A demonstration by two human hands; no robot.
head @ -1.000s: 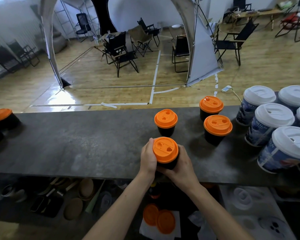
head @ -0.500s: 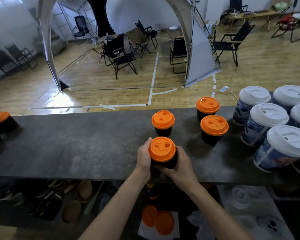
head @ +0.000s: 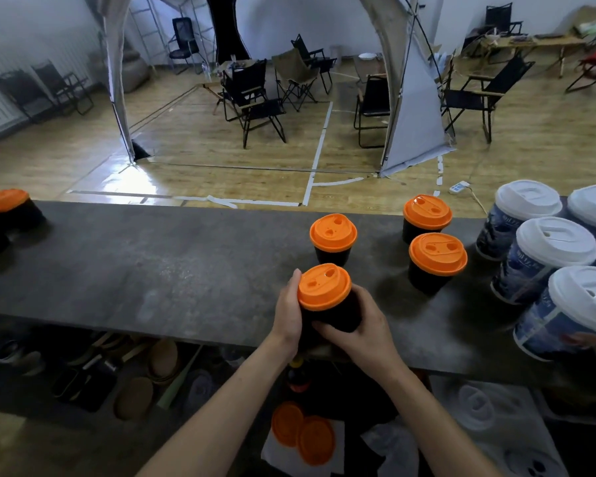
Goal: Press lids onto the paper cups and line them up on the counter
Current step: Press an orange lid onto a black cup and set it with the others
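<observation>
Left hand (head: 287, 313) and right hand (head: 362, 330) grip the black paper cup (head: 339, 315) from either side, fingers curled on its wall. The cup has its orange lid (head: 324, 287) on, tilted slightly left, and is at the near edge of the grey counter (head: 152, 270); can't tell if the base touches. Just behind it stands a lone orange-lidded cup (head: 333, 235), with an orange-lidded pair (head: 437, 256) to the right, white-lidded blue cups (head: 554, 246) clustered far right, left-end orange-lidded cups (head: 6, 204) at the frame edge, and loose orange lids (head: 303, 437) on white paper (head: 338, 452) below the counter.
</observation>
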